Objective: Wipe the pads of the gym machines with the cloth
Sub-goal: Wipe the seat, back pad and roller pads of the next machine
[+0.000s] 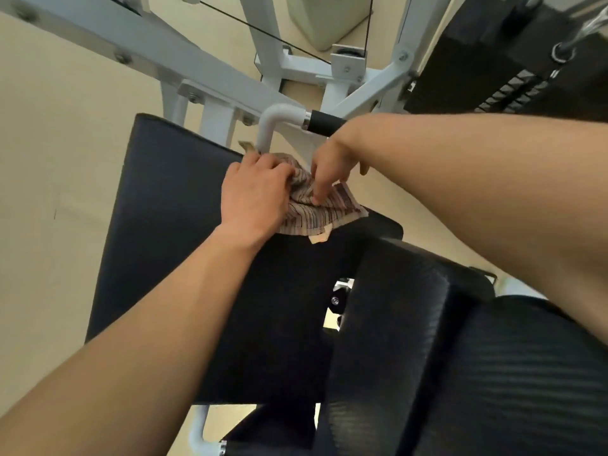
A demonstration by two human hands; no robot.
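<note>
A brown-and-beige striped cloth lies bunched on the far right part of a wide black pad of a gym machine. My left hand rests on the cloth's left side, fingers curled into its folds. From the right, my right hand reaches in and pinches the cloth with its fingertips. Part of the cloth is hidden under both hands. A second, ribbed black pad stands closer to me at the lower right.
The machine's pale grey frame rises behind the pad, with a bent handle and its black grip just beyond my hands. A black weight stack is at the top right. Beige floor lies to the left.
</note>
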